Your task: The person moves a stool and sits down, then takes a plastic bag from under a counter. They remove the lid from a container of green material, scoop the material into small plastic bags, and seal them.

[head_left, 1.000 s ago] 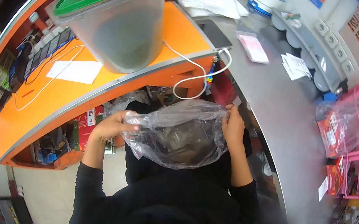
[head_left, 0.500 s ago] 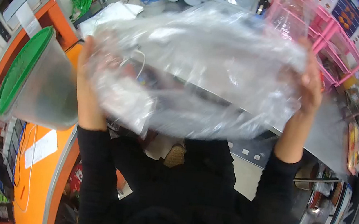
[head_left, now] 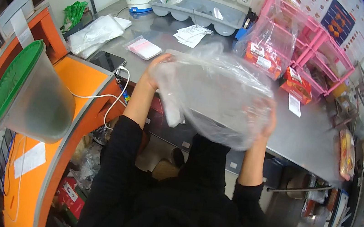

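Observation:
A clear plastic bag (head_left: 216, 79) is stretched wide between my two hands, over the front part of the steel counter (head_left: 303, 134). My left hand (head_left: 155, 71) has its fingers closed on the bag's left edge, where a white piece (head_left: 171, 107) hangs in or behind the film. On the other side, my right hand (head_left: 264, 117) grips the bag's right end, its fingers partly behind the crinkled plastic. The counter top shows through the film.
To the left, a green-lidded bucket (head_left: 42, 95) stands on the orange desk (head_left: 30, 185). A phone (head_left: 107, 61), a pink-and-white packet (head_left: 144, 48) and paper slips (head_left: 193, 34) lie behind my hands. Red boxes (head_left: 297, 85) sit before pink racks (head_left: 330, 68); a grey tray (head_left: 200, 12) is at the back.
Both hands have come lower and closer together with the bag. The bag is less spread out, uncovering the packet, slips and red boxes behind it.

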Demonstrator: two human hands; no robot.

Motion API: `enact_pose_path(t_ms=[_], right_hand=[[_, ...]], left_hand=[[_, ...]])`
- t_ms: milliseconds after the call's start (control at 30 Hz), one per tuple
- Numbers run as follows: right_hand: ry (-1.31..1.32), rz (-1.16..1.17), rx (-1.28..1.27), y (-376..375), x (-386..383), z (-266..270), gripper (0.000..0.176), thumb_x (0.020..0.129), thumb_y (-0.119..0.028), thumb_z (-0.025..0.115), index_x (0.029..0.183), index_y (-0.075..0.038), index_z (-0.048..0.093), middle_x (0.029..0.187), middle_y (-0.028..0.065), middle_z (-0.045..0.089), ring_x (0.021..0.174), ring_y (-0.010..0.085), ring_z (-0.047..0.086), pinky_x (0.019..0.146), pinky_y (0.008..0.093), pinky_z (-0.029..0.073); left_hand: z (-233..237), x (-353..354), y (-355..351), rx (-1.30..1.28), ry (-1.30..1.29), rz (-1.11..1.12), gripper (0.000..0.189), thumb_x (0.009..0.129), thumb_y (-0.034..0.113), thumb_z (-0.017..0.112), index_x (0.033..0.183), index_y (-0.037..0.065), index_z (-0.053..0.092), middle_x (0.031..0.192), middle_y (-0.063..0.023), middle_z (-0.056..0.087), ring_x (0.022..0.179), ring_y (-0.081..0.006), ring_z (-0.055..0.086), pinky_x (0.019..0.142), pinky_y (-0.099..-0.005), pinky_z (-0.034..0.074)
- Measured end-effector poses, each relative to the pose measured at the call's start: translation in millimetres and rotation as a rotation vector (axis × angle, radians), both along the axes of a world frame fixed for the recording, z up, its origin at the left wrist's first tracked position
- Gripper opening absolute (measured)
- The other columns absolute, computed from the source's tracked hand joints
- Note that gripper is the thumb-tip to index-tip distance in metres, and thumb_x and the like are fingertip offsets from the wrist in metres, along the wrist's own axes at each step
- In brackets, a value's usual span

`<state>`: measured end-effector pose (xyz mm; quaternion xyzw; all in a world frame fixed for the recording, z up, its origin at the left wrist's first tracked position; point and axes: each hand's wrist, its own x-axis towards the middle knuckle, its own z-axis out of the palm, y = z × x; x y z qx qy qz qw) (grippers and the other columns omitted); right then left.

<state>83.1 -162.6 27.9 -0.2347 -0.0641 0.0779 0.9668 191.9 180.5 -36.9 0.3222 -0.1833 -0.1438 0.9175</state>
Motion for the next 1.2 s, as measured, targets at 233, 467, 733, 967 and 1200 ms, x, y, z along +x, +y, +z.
enact_pose_path(t_ms=[233, 467, 733, 967, 1200], right_hand=[[0.006, 0.116, -0.384, -89, 65, -9, 0.027, 0.092, -0.032, 0.045, 0.102, -0.007, 0.050, 0.058, -0.0001, 0.038, 0.041, 0.0065, 0.033, 0.037, 0.0212, 0.029], [-0.737, -0.991, -1.700, -64, 31, 24, 0.030, 0.078, -0.014, 0.062, 0.106, -0.005, 0.053, 0.114, 0.0157, 0.050, 0.111, 0.0242, 0.045, 0.091, 0.0363, 0.036], [-1.016, -0.328, -2.049, -28, 81, 20, 0.031, 0.072, 0.004, 0.053, 0.099, -0.010, 0.060, 0.120, 0.0123, 0.050, 0.097, 0.0306, 0.056, 0.081, 0.0359, 0.045], [-0.935, -0.687, -2.310, -59, 152, 8, 0.034, 0.075, 0.000, 0.049, 0.104, -0.013, 0.060, 0.117, 0.0110, 0.052, 0.095, 0.0305, 0.056, 0.080, 0.0408, 0.045], [-1.259, -0.136, -2.224, -23, 83, -19, 0.043, 0.073, -0.035, 0.065, 0.112, -0.019, 0.056, 0.122, 0.0076, 0.048, 0.118, 0.0314, 0.041, 0.092, 0.0496, 0.037]], left_hand=[[83, -31, 11, 0.892, 0.084, 0.232, 0.043, 0.084, 0.032, 0.058, 0.113, 0.001, 0.054, 0.098, -0.0045, 0.061, 0.080, -0.0088, 0.055, 0.070, -0.0213, 0.044], [118, -57, -36, 1.155, -0.200, 0.347, 0.051, 0.084, 0.038, 0.058, 0.115, -0.002, 0.051, 0.095, -0.0035, 0.059, 0.082, -0.0088, 0.052, 0.074, -0.0242, 0.042], [123, -62, -71, 1.665, -1.046, 1.348, 0.066, 0.067, 0.038, 0.073, 0.121, 0.010, 0.049, 0.104, -0.0085, 0.057, 0.095, -0.0212, 0.051, 0.082, -0.0356, 0.040], [61, 2, -92, 2.321, -1.220, 0.756, 0.092, 0.058, 0.040, 0.077, 0.136, 0.026, 0.031, 0.137, -0.0115, 0.034, 0.127, -0.0380, 0.027, 0.097, -0.0635, 0.021], [71, 85, -115, 2.086, -0.643, 0.333, 0.074, 0.064, 0.044, 0.070, 0.128, 0.022, 0.042, 0.129, -0.0139, 0.041, 0.123, -0.0328, 0.035, 0.091, -0.0582, 0.032]])
